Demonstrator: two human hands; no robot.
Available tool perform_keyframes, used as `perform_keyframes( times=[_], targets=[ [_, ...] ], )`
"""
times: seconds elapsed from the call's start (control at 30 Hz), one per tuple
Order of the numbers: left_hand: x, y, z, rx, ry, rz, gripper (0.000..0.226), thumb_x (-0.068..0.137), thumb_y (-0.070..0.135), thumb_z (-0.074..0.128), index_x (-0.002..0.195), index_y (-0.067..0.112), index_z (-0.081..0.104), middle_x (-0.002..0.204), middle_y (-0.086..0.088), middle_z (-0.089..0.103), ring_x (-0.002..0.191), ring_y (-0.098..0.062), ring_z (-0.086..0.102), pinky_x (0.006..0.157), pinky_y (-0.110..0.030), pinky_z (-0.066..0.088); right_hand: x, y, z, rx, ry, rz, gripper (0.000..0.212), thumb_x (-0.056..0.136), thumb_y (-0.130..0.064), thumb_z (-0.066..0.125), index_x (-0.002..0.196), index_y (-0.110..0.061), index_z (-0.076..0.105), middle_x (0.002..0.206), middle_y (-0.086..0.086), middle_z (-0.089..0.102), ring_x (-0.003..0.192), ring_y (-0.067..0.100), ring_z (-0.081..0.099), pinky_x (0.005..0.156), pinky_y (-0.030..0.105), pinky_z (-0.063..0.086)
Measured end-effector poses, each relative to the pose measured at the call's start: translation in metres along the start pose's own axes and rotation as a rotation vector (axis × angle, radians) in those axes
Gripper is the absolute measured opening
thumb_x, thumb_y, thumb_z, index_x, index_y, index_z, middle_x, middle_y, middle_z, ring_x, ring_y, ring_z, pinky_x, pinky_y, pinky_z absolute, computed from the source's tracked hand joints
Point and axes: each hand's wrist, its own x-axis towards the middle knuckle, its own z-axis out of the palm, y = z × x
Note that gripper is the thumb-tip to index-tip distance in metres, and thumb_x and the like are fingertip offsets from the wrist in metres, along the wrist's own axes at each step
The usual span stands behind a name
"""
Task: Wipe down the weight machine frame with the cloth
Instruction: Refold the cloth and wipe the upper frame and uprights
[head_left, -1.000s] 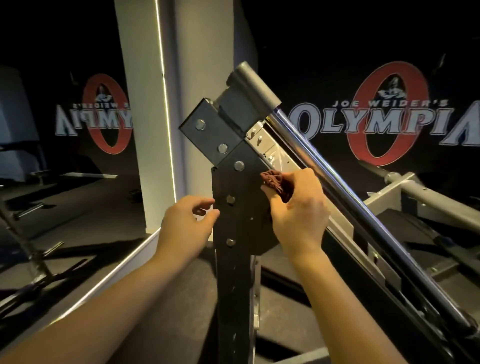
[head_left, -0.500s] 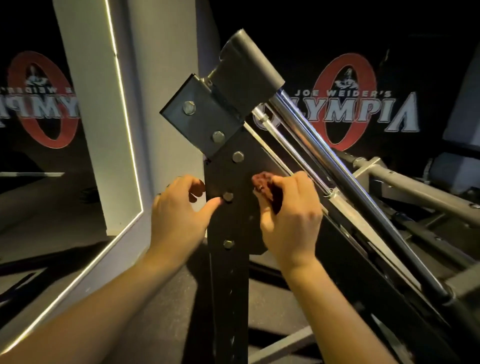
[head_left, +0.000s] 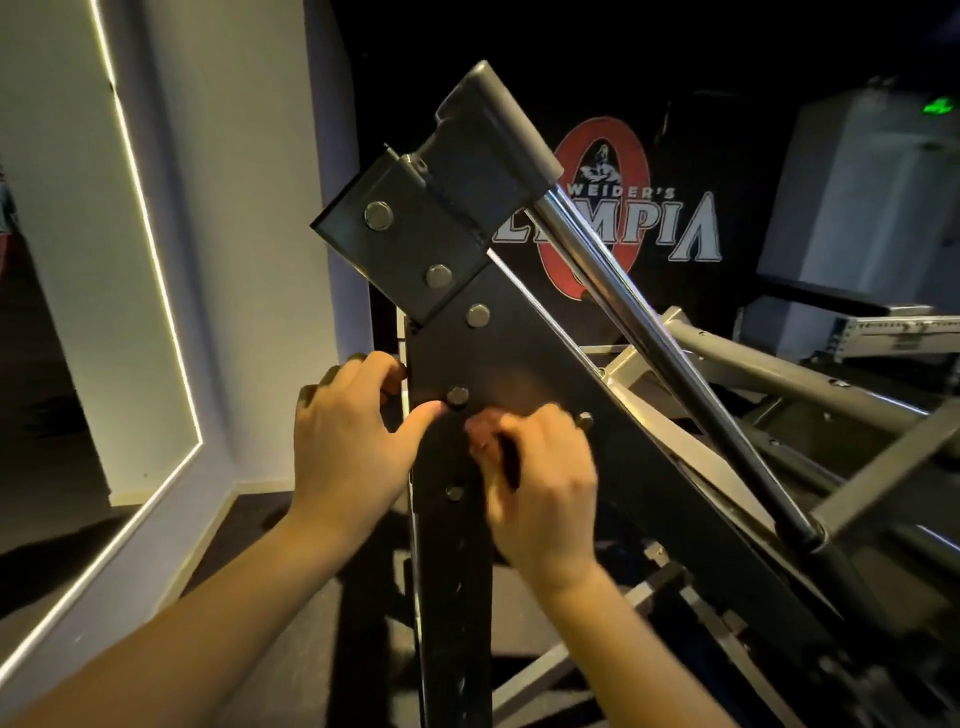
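While the cloth (head_left: 480, 434) is pinched in the curled fingers of the R hand (head_left: 540, 483) and pressed to the black frame (head_left: 519, 364) plate just below a bolt (head_left: 457, 396), the frame's edge is gripped by the L hand (head_left: 345, 441), thumb laid on the plate. Likely risk: cloth gets snagged on bolt heads, w/ grime left round them. On the wall sign (head_left: 649, 223), "WEIDER'S" and "MPIA" can be read.

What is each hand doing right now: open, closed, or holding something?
Left hand: grips the edge of the frame, thumb on its front.
Right hand: closed round the cloth, pressing it to the frame.
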Motion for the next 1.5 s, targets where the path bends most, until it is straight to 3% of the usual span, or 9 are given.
perform_keyframes(
  times=[0.13, 0.33, 0.57, 0.67, 0.77, 1.0, 1.17, 1.33, 1.5],
  targets=[
    [0.002, -0.001, -0.001, 0.031, 0.008, 0.017, 0.037, 0.081, 0.042, 0.082, 0.101, 0.017, 0.063, 0.091, 0.0, 0.063, 0.082, -0.015, 0.056, 0.078, -0.034, 0.042, -0.024, 0.016, -0.013, -0.082, -0.155, -0.07, 0.015, 0.09, -0.023, 0.077, 0.098, -0.014, 0.069, 0.09, 0.0, 0.06, 0.077, 0.015, 0.053, 0.066, 0.031, 0.045],
    [-0.001, 0.0, 0.003, 0.064, 0.007, 0.028, 0.037, 0.084, 0.043, 0.08, 0.102, 0.017, 0.062, 0.093, -0.001, 0.064, 0.084, -0.019, 0.059, 0.08, -0.037, 0.046, 0.06, 0.025, -0.029, -0.074, 0.121, 0.105, 0.018, 0.086, -0.016, 0.078, 0.096, -0.007, 0.066, 0.091, 0.006, 0.058, 0.079, 0.017, 0.05, 0.07, 0.029, 0.043],
    [0.0, 0.0, 0.0, 0.247, 0.047, 0.15, 0.04, 0.081, 0.042, 0.082, 0.101, 0.01, 0.068, 0.089, -0.009, 0.068, 0.082, -0.029, 0.064, 0.076, -0.037, 0.042, -0.029, 0.021, -0.022, -0.132, -0.193, 0.036, 0.026, 0.077, -0.02, 0.087, 0.093, -0.015, 0.068, 0.087, -0.001, 0.061, 0.072, 0.011, 0.051, 0.061, 0.027, 0.047],
    [-0.006, 0.0, 0.001, 0.252, 0.054, 0.153, 0.039, 0.081, 0.037, 0.084, 0.102, 0.008, 0.068, 0.091, -0.01, 0.069, 0.084, -0.031, 0.065, 0.077, -0.037, 0.041, 0.033, 0.026, -0.034, -0.123, -0.02, 0.068, 0.023, 0.085, -0.023, 0.079, 0.102, -0.012, 0.067, 0.095, 0.003, 0.061, 0.084, 0.016, 0.054, 0.074, 0.03, 0.047],
    [-0.011, 0.001, 0.003, 0.241, 0.043, 0.136, 0.039, 0.083, 0.035, 0.083, 0.106, 0.008, 0.068, 0.095, -0.01, 0.068, 0.089, -0.03, 0.065, 0.078, -0.04, 0.045, 0.069, 0.021, -0.031, -0.063, 0.158, 0.118, 0.021, 0.088, -0.022, 0.076, 0.101, -0.008, 0.068, 0.096, 0.005, 0.059, 0.084, 0.016, 0.053, 0.072, 0.029, 0.045],
    [-0.015, -0.002, 0.003, 0.209, 0.052, 0.143, 0.035, 0.082, 0.032, 0.084, 0.104, 0.009, 0.068, 0.094, -0.007, 0.069, 0.088, -0.029, 0.066, 0.078, -0.04, 0.047, -0.036, 0.019, -0.02, -0.115, -0.209, -0.013, 0.021, 0.083, -0.021, 0.081, 0.098, -0.016, 0.067, 0.091, -0.001, 0.059, 0.075, 0.012, 0.051, 0.064, 0.031, 0.048],
    [-0.02, -0.005, 0.009, 0.194, 0.065, 0.126, 0.032, 0.083, 0.03, 0.083, 0.103, 0.009, 0.068, 0.094, -0.009, 0.069, 0.087, -0.029, 0.066, 0.079, -0.035, 0.043, 0.049, 0.028, -0.034, -0.012, 0.107, 0.18, 0.018, 0.089, -0.022, 0.074, 0.1, -0.01, 0.067, 0.095, 0.002, 0.058, 0.084, 0.014, 0.052, 0.073, 0.028, 0.048],
    [-0.02, -0.006, 0.008, 0.196, 0.054, 0.131, 0.034, 0.082, 0.031, 0.084, 0.103, 0.009, 0.069, 0.096, -0.008, 0.069, 0.089, -0.029, 0.066, 0.079, -0.041, 0.05, -0.024, -0.006, -0.011, -0.064, -0.27, -0.026, 0.015, 0.086, -0.024, 0.079, 0.095, -0.017, 0.068, 0.091, -0.004, 0.059, 0.077, 0.008, 0.051, 0.065, 0.022, 0.045],
    [-0.018, -0.008, 0.008, 0.206, 0.052, 0.132, 0.034, 0.082, 0.032, 0.084, 0.102, 0.009, 0.069, 0.095, -0.009, 0.07, 0.088, -0.03, 0.067, 0.08, -0.039, 0.048, 0.045, 0.014, -0.023, 0.064, 0.05, 0.162, 0.017, 0.089, -0.024, 0.075, 0.097, -0.013, 0.066, 0.093, 0.0, 0.058, 0.08, 0.013, 0.054, 0.069, 0.029, 0.051]
  ],
)
